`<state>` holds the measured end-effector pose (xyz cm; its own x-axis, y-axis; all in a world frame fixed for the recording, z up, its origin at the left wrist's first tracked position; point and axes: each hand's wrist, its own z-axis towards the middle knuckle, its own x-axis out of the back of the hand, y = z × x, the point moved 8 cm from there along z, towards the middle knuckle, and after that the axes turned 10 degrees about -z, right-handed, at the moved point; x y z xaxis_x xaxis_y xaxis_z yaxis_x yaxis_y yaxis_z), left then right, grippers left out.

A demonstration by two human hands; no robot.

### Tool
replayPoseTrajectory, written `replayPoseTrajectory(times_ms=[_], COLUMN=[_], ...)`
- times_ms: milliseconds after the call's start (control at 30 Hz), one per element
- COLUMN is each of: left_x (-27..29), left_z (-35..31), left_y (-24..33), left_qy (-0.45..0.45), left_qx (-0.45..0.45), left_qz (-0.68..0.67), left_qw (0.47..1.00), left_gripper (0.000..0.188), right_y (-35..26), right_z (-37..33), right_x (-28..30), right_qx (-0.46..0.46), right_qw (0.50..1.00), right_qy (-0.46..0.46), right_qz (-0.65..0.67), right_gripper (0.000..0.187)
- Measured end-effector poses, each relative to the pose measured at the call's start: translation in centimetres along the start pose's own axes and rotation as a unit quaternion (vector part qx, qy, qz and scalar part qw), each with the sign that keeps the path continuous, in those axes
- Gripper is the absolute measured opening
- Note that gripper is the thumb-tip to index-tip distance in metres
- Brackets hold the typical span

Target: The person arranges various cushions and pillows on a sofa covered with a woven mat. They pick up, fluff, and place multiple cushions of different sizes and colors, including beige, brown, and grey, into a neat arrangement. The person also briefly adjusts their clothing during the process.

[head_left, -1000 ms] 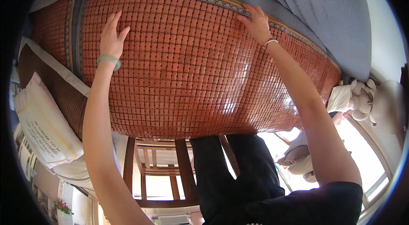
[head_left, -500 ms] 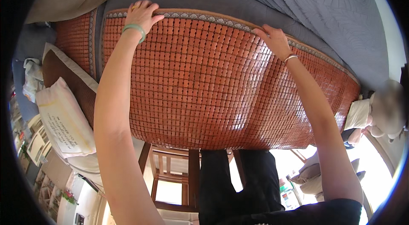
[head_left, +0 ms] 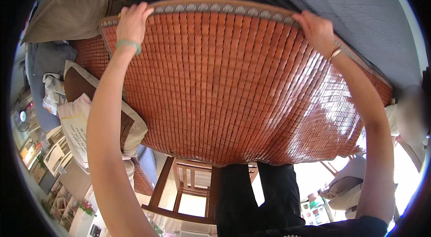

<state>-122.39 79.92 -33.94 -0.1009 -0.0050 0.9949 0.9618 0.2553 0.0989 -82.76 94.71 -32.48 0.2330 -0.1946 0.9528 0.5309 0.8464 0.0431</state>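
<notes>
A reddish-brown bamboo tile mat [head_left: 211,89] with a patterned border spreads before me over a grey sofa. My left hand [head_left: 131,26] grips its far edge near the left corner, fingers curled over the border; a green bangle circles that wrist. Further right along the same edge, my right hand [head_left: 318,32] pinches the border between thumb and fingers, a thin bracelet on its wrist. The edge between both hands is lifted off the grey sofa cover [head_left: 354,8], and the mat ripples toward its lower right, where light glares on the tiles.
On the left sit a brown cushion [head_left: 72,10], a dark brown cushion with pale trim [head_left: 134,125] and a whitish printed pillow [head_left: 74,122]. A second piece of tile mat [head_left: 90,52] lies beside them. Behind my legs stands a wooden chair [head_left: 193,181].
Both hands have closed on the mat's far edge and raised it toward me. The hands have moved apart, and the mat's surface has become more rippled.
</notes>
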Motion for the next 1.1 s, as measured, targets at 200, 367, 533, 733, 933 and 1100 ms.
replayPoseTrajectory(times_ms=[200,367,533,733,933,1100], left_x=[-10.5,-16.9,-18.0,-16.4,-17.2,-18.7], left_z=[6.1,8.3,7.4,6.1,8.6,10.3], left_y=[-2.5,-2.1,-6.6,-11.8,-20.0,-24.5], left_qy=[-0.128,-0.058,-0.009,-0.003,-0.06,-0.067], left_qx=[0.124,0.095,0.16,0.134,0.092,0.043], left_qz=[0.057,0.041,-0.005,-0.001,0.049,0.156], left_qw=[0.982,0.993,0.987,0.991,0.993,0.985], left_gripper=[0.023,0.025,0.05,0.072,0.069,0.061], right_y=[2.3,3.6,2.2,3.2,4.3,4.1], right_z=[1.8,-1.8,-1.4,-1.6,-2.4,-2.6], right_x=[-12.8,-20.5,-20.8,-21.0,-21.5,-21.1], right_qx=[-0.098,-0.181,-0.167,-0.192,-0.187,-0.183], right_qw=[0.981,0.977,0.984,0.981,0.982,0.983], right_qy=[-0.12,-0.041,0.0,-0.014,0.013,0.027], right_qz=[-0.121,-0.106,-0.068,-0.029,-0.007,0.018], right_gripper=[0.042,0.038,0.037,0.035,0.039,0.039])
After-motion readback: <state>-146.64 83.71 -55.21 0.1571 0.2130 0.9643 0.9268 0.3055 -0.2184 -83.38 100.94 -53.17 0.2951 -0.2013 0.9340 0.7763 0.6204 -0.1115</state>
